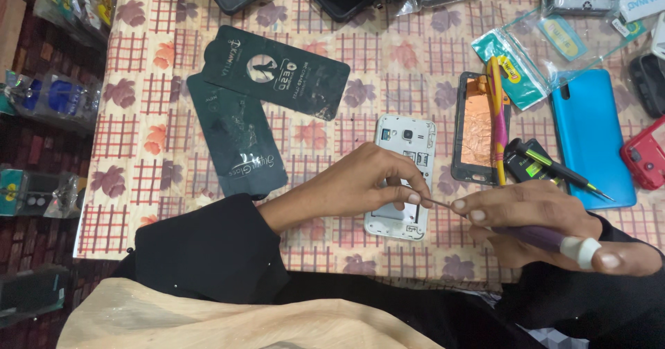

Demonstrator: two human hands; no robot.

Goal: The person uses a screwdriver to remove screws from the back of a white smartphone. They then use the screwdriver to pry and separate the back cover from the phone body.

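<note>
White and opened at the back, the phone (404, 176) lies on the checked floral tablecloth (159, 92). Left hand (360, 182) pinches the thin metal tip of a purple-handled screwdriver (547, 238), which the right hand (547, 224) grips closed at three o'clock. Judging by this, a screw is being set; steady aim comes next.

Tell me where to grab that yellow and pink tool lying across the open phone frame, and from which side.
Take the yellow and pink tool by its long pink middle, coming straight down from above. It lies flat and runs away from you across the dark phone frame, so fingers can close on its two long sides. Its far end sits by a teal packet, leaving less room there.
</note>
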